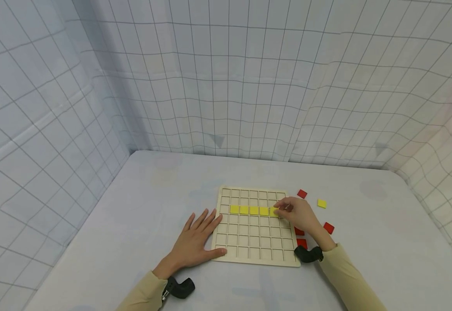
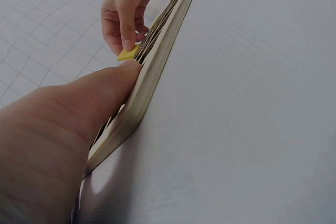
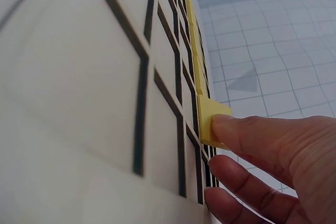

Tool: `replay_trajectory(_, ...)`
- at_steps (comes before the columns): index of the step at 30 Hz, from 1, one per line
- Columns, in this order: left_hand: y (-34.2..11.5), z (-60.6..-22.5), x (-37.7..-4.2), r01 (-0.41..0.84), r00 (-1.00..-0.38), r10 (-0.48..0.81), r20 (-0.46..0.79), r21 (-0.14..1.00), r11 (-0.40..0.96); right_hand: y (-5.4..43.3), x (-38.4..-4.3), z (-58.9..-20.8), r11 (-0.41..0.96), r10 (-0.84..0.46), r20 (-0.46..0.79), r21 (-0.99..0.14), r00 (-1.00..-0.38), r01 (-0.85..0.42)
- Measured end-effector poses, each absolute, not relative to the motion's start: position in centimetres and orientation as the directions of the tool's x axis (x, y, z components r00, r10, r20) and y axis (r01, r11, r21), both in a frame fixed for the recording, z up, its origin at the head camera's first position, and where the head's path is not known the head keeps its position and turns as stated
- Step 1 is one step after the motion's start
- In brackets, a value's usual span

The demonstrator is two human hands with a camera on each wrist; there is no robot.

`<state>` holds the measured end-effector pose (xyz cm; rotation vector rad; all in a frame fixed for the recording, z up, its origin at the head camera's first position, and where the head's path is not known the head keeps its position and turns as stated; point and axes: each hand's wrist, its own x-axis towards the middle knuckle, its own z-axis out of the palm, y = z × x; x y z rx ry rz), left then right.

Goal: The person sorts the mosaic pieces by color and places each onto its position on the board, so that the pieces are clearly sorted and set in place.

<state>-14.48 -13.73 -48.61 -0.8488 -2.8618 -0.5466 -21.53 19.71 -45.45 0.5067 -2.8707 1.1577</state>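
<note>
A pale wooden grid board (image 1: 255,255) with square cells lies flat on the table. Several yellow square tiles (image 1: 243,210) sit side by side in one of its upper rows. At the right end of that row, my right hand (image 1: 297,214) pinches another yellow tile (image 3: 210,116) between thumb and fingers; in the right wrist view it stands tilted against the board. My left hand (image 1: 192,244) lies spread at the board's left edge, its thumb (image 2: 113,82) resting on the rim. The left wrist view shows the pinched tile beyond that thumb.
Right of the board lie red tiles (image 1: 302,194), another red tile (image 1: 329,228) and a loose yellow tile (image 1: 322,203). Two more red tiles (image 1: 301,244) are close against its right edge, near my right wrist. Grid-patterned sheets (image 1: 226,86) hang behind the white table (image 1: 152,185) and at its sides.
</note>
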Motion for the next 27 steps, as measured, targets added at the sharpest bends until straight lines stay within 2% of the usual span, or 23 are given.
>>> replay_trajectory(18,-13.7,-48.8,-14.4,0.568,-0.823,0.513,0.246,0.304,0.765,20.0,-21.3,-45.7,0.652,-0.302,0.151,-0.687,-0.941,-0.320)
replay_trajectory(27,-13.8,-48.8,-14.5,0.561,-0.828,0.512,0.229,0.300,0.772,20.8,-21.1,-45.7,0.661,-0.321,0.164,-0.667,-0.933,-0.345)
